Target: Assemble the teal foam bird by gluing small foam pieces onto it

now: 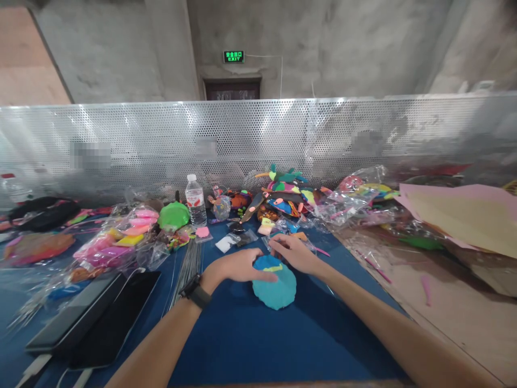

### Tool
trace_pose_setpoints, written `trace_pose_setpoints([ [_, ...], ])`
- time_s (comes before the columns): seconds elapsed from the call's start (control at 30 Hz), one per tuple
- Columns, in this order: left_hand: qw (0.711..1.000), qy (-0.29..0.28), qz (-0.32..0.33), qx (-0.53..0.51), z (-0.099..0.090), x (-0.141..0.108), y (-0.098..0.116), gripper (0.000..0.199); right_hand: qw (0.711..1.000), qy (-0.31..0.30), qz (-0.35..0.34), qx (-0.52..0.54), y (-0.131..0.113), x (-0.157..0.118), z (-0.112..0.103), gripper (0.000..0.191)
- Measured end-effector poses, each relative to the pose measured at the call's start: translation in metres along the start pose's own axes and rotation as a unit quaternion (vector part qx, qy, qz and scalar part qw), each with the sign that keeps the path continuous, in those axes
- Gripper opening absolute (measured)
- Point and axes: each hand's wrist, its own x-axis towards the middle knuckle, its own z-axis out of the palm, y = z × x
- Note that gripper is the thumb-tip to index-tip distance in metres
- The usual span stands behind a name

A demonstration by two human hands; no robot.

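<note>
Near the middle of the blue table (250, 345), both hands pressed a teal clay disc (277, 291): left hand (238, 267) and right hand (293, 253) lay flat, fingers extended. Clay bags (117, 242), a water bottle (196, 200) and clay figures (283, 191) crowded the far side.

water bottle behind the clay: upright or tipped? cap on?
Upright. The water bottle stands on the blue table cover with its white cap on top, beside the green clay lump.

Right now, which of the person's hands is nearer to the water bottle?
Left. The left hand lies on the teal clay disc, below and a little right of the water bottle; the right hand is farther right.
</note>
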Motion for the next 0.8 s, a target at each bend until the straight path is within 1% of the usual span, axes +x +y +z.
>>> trace_pose_setpoints([
  [0.07, 0.999, 0.01, 0.02, -0.032, 0.0, 0.002, 0.0, 0.053, 1.0, 0.0, 0.002, 0.008, 0.0, 0.0, 0.001, 0.034],
  [0.13, 0.997, 0.016, 0.035, -0.071, 0.0, 0.004, 0.0, 0.05, 1.0, 0.008, -0.003, 0.013, 0.001, 0.001, 0.001, 0.034],
  [0.23, 0.99, 0.038, 0.043, -0.127, 0.001, 0.007, -0.003, 0.044, 0.999, 0.047, -0.016, -0.001, 0.003, 0.002, 0.001, 0.032],
  [0.37, 0.98, 0.109, 0.025, -0.167, 0.003, 0.016, -0.015, 0.042, 0.994, 0.11, -0.011, -0.012, 0.005, 0.005, -0.003, 0.03],
  [0.47, 0.974, 0.144, -0.005, -0.177, 0.004, 0.023, -0.028, 0.044, 0.992, 0.127, 0.001, -0.009, 0.006, 0.005, -0.006, 0.031],
  [0.57, 0.966, 0.145, -0.069, -0.203, 0.003, 0.025, -0.036, 0.049, 0.993, 0.116, 0.004, -0.03, 0.002, 0.003, -0.006, 0.033],
  [0.63, 0.959, 0.142, -0.098, -0.224, 0.002, 0.024, -0.037, 0.053, 0.993, 0.106, -0.001, -0.043, -0.001, 0.001, -0.005, 0.036],
  [0.7, 0.953, 0.14, -0.103, -0.248, 0.0, 0.022, -0.034, 0.054, 0.994, 0.098, -0.01, -0.045, -0.003, 0.0, -0.005, 0.037],
  [0.8, 0.946, 0.131, -0.098, -0.28, -0.003, 0.019, -0.028, 0.056, 0.994, 0.098, -0.022, -0.034, -0.001, 0.001, -0.005, 0.033],
])
